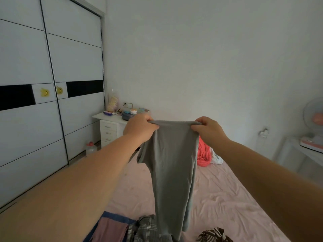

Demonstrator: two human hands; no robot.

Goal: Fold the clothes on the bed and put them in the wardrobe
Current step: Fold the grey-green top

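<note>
A grey T-shirt (172,172) hangs lengthwise in the air above the pink bed (227,198). My left hand (139,129) pinches its top edge on the left and my right hand (208,130) pinches the same edge on the right. One short sleeve sticks out at the left side. Beneath it, at the near edge of the bed, lie a plaid garment (145,229), a mauve garment (109,230) on blue cloth, and a dark striped garment (214,235). A coral garment (202,154) lies bunched at the far end. The white wardrobe (43,84) stands at the left with its sliding doors closed.
A white drawer unit (109,128) with small items on top stands in the far corner beside the wardrobe. A plastic water jug (90,148) sits on the floor near it. At the right, a fan (314,123) rests on a small table.
</note>
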